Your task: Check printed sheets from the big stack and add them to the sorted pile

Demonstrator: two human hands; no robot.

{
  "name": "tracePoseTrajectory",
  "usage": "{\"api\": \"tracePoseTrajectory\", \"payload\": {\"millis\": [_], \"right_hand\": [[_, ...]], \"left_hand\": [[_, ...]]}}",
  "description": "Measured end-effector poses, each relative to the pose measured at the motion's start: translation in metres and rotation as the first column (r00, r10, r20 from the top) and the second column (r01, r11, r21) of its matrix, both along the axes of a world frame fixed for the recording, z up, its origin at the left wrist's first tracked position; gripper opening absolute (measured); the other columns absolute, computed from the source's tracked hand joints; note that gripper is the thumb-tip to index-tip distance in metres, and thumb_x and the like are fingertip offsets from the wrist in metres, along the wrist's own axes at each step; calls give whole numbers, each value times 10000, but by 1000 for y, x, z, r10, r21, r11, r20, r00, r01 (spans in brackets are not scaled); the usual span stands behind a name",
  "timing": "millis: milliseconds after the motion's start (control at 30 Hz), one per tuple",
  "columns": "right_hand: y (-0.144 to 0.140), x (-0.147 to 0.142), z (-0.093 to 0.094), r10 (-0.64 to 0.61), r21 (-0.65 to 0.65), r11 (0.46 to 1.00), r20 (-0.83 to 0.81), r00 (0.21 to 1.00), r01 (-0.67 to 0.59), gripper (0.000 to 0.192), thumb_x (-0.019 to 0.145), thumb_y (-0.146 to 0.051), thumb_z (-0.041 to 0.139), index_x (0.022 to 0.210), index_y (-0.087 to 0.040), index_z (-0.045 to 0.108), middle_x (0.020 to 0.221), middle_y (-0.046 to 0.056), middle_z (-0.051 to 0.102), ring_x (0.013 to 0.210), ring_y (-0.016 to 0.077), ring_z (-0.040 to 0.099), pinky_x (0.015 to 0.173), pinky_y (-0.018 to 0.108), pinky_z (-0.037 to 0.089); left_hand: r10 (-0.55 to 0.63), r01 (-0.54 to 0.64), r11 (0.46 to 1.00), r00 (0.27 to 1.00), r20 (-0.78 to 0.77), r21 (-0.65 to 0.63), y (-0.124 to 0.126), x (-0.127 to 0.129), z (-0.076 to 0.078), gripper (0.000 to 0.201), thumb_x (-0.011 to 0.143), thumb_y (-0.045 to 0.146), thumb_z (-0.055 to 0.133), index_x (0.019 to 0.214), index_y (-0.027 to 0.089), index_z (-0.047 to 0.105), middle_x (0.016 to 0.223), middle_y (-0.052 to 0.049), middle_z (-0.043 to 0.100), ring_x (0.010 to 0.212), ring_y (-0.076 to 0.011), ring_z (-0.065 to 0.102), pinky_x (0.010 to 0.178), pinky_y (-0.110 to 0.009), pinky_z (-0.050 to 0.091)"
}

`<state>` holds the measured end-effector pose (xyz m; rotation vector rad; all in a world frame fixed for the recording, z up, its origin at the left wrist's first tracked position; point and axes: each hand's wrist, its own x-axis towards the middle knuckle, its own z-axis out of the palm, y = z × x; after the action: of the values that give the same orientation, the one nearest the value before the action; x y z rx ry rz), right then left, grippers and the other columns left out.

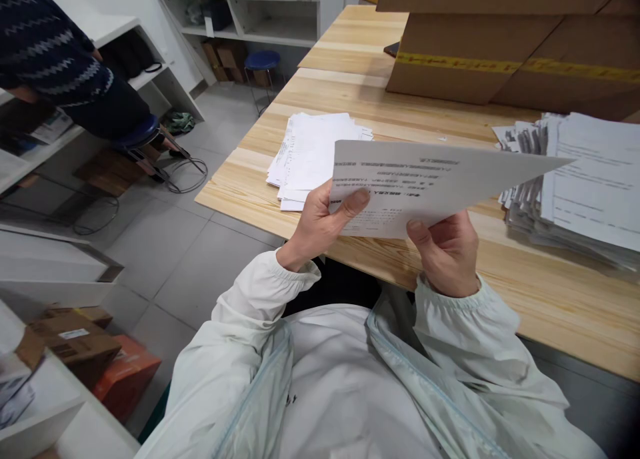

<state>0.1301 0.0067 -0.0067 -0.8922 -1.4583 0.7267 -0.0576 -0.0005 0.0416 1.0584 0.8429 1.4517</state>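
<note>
Held up over the table's near edge is a printed sheet of paper (430,179), its text upside down from where I look. My left hand (323,215) pinches its left side, thumb on the printed face and fingers behind. Along the lower edge, my right hand (447,249) grips the same sheet with the thumb in front; its other fingers are partly hidden behind. Whether more than one sheet is held, I cannot tell. Beyond my left hand lies a loose pile of papers (315,145). A taller, uneven stack of printed papers (595,179) sits to the right.
Large cardboard boxes (450,59) with yellow tape stand at the back right of the wooden table (260,159). At left, a person (55,59) sits on a blue stool (137,133). Another blue stool (263,60) stands behind. Lower left are shelves, a carton (75,342) and an orange box (127,375).
</note>
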Motion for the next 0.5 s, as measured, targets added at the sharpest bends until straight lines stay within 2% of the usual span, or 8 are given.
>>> {"api": "tracePoseTrajectory", "payload": {"millis": [100, 200, 300, 400, 467, 500], "right_hand": [[-5, -4, -1, -80, 14, 997, 40, 996, 79, 366, 912, -531, 586, 1142, -247, 604, 1065, 86, 675, 1095, 229, 637, 958, 400, 513], [-13, -3, 1, -246, -52, 968, 35, 969, 247, 312, 951, -528, 524, 1009, -235, 617, 892, 45, 648, 848, 185, 631, 745, 322, 526], [-24, 10, 6, -340, -162, 929, -15, 940, 333, 303, 931, -506, 576, 850, -215, 596, 696, -9, 565, 601, 124, 502, 546, 252, 423], [-41, 36, 14, -360, -280, 887, 78, 930, 367, 315, 888, -495, 645, 799, -194, 629, 592, -21, 519, 507, 99, 420, 460, 238, 342], [-56, 57, 17, -357, -403, 819, 197, 913, 407, 316, 848, -505, 687, 894, -192, 694, 567, -11, 548, 463, 106, 424, 410, 239, 318], [-63, 68, 18, -346, -477, 775, 227, 910, 414, 348, 822, -512, 711, 976, -200, 712, 562, -3, 572, 447, 119, 448, 390, 241, 322]], "left_hand": [[29, -29, 1000, 999, 28, 2, -2, 6, 4, 141, 796, 305, 779, 895, 206, 759, 1097, -24, 755, 1294, -316, 578, 1086, -471, 485], [23, -24, 1000, 997, 75, 19, -6, 19, 14, 140, 841, 319, 736, 919, 204, 741, 1114, -24, 749, 1310, -309, 564, 1086, -460, 484], [-19, 22, 1000, 993, 115, -21, -11, 35, 17, 195, 864, 345, 709, 1017, 224, 715, 1159, -17, 735, 1319, -295, 557, 1081, -452, 484], [-40, 46, 996, 995, 88, -74, -22, 48, 3, 339, 842, 352, 730, 1157, 242, 667, 1249, -41, 702, 1295, -285, 573, 1074, -421, 485], [-51, 59, 989, 997, 64, -137, -33, 53, -16, 534, 822, 323, 751, 1322, 262, 572, 1245, -68, 696, 1180, -257, 645, 1014, -377, 519], [-60, 73, 978, 996, 71, -195, -40, 54, -26, 680, 813, 303, 756, 1428, 284, 468, 1158, -66, 720, 1039, -228, 697, 926, -354, 559]]}}
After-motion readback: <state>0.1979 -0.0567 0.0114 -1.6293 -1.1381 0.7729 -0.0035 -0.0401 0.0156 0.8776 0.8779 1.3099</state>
